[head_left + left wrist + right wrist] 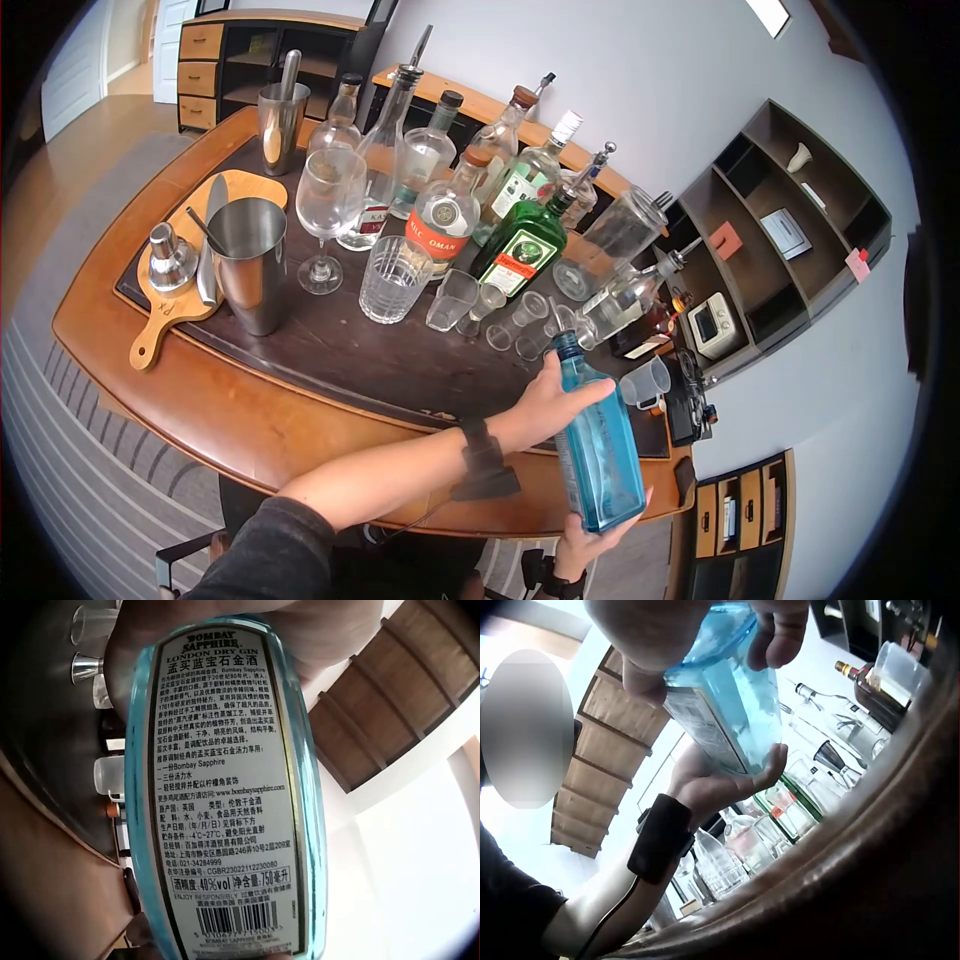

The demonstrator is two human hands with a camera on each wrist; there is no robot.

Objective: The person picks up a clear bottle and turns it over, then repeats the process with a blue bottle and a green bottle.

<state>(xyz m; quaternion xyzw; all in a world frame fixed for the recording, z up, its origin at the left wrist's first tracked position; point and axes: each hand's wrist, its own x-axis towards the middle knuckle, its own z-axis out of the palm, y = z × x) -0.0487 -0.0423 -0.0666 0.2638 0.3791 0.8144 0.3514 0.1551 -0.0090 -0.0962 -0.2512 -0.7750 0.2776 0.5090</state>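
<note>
A blue gin bottle (606, 462) is tilted over the table's near right edge, its capped neck pointing toward the glassware. My left hand (548, 402) grips it at the shoulder, thumb laid across the side. Beneath, my right hand (590, 548) holds the base, with fingers and thumb on either side of it in the right wrist view. The left wrist view shows the white back label (225, 780), printed with Chinese text and a barcode. Beyond the bottle's neck lie small clear glasses and jiggers, and a clear plastic measuring cup (645, 382) stands right beside it.
Several liquor bottles stand across the table, including a green one (520, 245). A cut-glass tumbler (396, 280), a stemmed glass (330, 190) and a metal shaker tin (252, 265) are further left. A wooden board (145, 345) carries a knife and a shaker top.
</note>
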